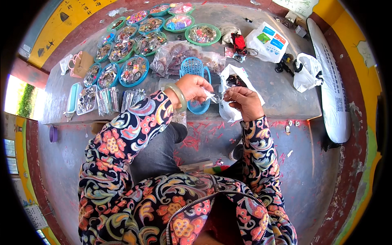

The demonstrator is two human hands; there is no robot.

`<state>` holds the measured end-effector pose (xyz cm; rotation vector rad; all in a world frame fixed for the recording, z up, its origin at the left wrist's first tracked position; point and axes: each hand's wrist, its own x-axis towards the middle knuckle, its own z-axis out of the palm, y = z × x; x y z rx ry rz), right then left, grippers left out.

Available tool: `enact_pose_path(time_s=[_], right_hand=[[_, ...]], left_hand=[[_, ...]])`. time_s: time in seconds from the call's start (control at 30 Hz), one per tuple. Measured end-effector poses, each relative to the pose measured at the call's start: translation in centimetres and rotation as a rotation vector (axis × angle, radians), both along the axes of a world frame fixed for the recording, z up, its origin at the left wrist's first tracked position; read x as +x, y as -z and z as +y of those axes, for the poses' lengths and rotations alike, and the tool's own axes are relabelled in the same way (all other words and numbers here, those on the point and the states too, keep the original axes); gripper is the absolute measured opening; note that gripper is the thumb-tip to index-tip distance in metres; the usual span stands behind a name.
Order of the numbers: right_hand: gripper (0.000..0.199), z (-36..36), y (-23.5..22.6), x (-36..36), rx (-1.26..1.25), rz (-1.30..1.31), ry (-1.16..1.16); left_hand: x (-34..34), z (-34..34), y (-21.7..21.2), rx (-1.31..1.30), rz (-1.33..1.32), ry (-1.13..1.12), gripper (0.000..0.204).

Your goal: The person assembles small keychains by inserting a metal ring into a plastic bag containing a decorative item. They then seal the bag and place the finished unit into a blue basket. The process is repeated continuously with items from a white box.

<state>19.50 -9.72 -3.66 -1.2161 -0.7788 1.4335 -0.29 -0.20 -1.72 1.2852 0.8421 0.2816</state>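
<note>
1. The fingers of the left hand [194,87] are pinched shut on one end of a small clear plastic sleeve [213,96], while the right hand [244,100] nips its other end between thumb and forefinger. The sleeve hangs taut between the two hands, just above the table's near edge.
2. What sits inside the sleeve is too small to tell.
3. By the look of it, the step in hand is opening or filling this little packet. The next move would call for a fine, steady pinch to part its thin mouth without tearing it.
4. A pale green bangle [178,97] circles the left wrist, and both arms wear bright floral sleeves.
5. Directly beneath the hands sits a blue plastic basket [195,69], and just right of it a white plastic bag [230,110] lies open and crumpled.
6. Farther back on the grey concrete table [277,90], round green and blue trays [134,69] hold small shiny trinkets, with bundles of clear packets [108,100] to the left.
7. Another white bag [307,72] and a printed pouch [267,41] lie well apart to the right.
</note>
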Motion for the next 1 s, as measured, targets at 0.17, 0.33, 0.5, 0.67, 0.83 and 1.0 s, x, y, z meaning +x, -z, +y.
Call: enact_pose_path(time_s=[0.17, 0.33, 0.5, 0.67, 0.83, 1.0], right_hand=[[0.012, 0.1, 0.1, 0.0, -0.01, -0.016, 0.007], [0.014, 0.0, 0.3, -0.1, 0.007, 0.045, 0.019], [0.017, 0.0, 0.3, -0.3, 0.029, 0.086, 0.019], [0.017, 0.0, 0.0, -0.8, 0.081, 0.097, 0.044], [0.015, -0.2, 0.0, -1.2, 0.178, -0.014, 0.155], [0.014, -0.2, -0.2, -1.5, 0.185, -0.066, 0.231]], left_hand=[[0.2, -0.3, -0.3, 0.022, -0.011, -0.016, 0.017], [0.5, -0.7, -0.5, 0.095, 0.017, -0.002, 0.015], [0.5, -0.8, -0.9, 0.15, 0.03, 0.004, 0.016], [0.5, -0.7, -0.7, 0.126, 0.046, -0.035, 0.023], [0.8, -1.1, -2.2, 0.036, 0.096, -0.066, 0.03], [0.5, -1.0, -1.5, 0.062, 0.077, 0.026, 0.026]])
